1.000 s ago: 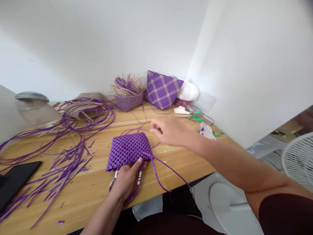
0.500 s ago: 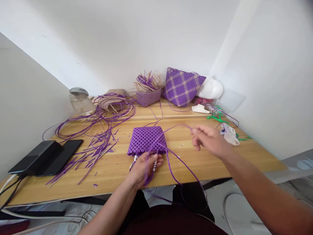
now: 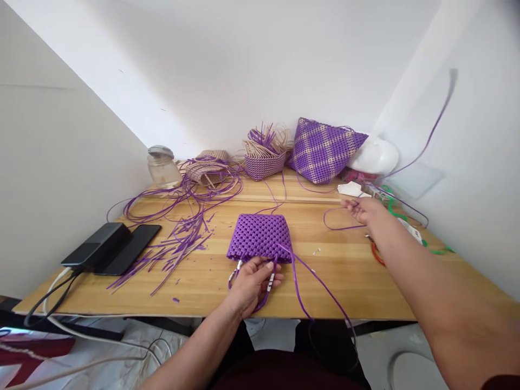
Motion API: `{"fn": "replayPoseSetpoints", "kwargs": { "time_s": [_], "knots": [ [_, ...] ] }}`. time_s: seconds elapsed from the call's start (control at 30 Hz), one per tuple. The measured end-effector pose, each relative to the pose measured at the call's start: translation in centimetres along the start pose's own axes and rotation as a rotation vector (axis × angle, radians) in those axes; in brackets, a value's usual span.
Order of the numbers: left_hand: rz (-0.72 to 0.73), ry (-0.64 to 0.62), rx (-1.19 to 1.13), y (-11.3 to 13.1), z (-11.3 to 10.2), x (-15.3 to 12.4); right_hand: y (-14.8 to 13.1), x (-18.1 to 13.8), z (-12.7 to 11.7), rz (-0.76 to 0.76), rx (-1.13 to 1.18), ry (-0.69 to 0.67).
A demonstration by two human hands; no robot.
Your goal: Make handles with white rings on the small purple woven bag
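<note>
A small purple woven bag [image 3: 262, 234] lies on the wooden table in front of me. My left hand [image 3: 252, 283] is closed on the bag's near edge, by the handle [image 3: 271, 279] with its white-wrapped part. Out to the right, my right hand [image 3: 361, 210] pinches a thin purple strip [image 3: 434, 123], whose free end sweeps up against the wall, blurred at the tip. The strip also loops to the left of that hand. More purple strips [image 3: 320, 281] run from the bag's right side over the table edge toward my lap.
Red-handled scissors [image 3: 377, 253] lie partly under my right forearm. A larger plaid bag [image 3: 325, 149], an unfinished basket [image 3: 264, 165] and a jar [image 3: 162, 168] stand at the back. Cut strips [image 3: 174, 254] and a black phone [image 3: 130, 249] are on the left.
My right hand has moved right and away from the bag, taking the strip along; its end now swings up by the wall. My left hand stays at the bag. The view has shifted left.
</note>
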State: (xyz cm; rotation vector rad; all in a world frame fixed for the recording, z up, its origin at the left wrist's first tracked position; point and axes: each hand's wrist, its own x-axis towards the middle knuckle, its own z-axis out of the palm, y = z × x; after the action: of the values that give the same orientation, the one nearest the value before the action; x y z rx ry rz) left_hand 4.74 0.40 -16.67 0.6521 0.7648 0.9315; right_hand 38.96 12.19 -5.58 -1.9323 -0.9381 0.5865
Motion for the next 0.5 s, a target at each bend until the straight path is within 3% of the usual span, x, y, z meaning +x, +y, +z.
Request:
{"fn": "replayPoseSetpoints", "kwargs": {
  "time_s": [0.17,0.33,0.5],
  "knots": [
    [-0.019,-0.046,-0.074,-0.1,0.1,0.4,-1.0,1.6,4.3,-0.048,-0.188,-0.067],
    [-0.016,-0.088,-0.087,-0.4,0.1,0.8,-4.2,3.2,9.0,-0.283,-0.445,-0.077],
    [-0.047,-0.089,-0.083,-0.6,0.0,1.0,-5.9,2.9,16.0,-0.496,-0.557,-0.136]
  ]
}}
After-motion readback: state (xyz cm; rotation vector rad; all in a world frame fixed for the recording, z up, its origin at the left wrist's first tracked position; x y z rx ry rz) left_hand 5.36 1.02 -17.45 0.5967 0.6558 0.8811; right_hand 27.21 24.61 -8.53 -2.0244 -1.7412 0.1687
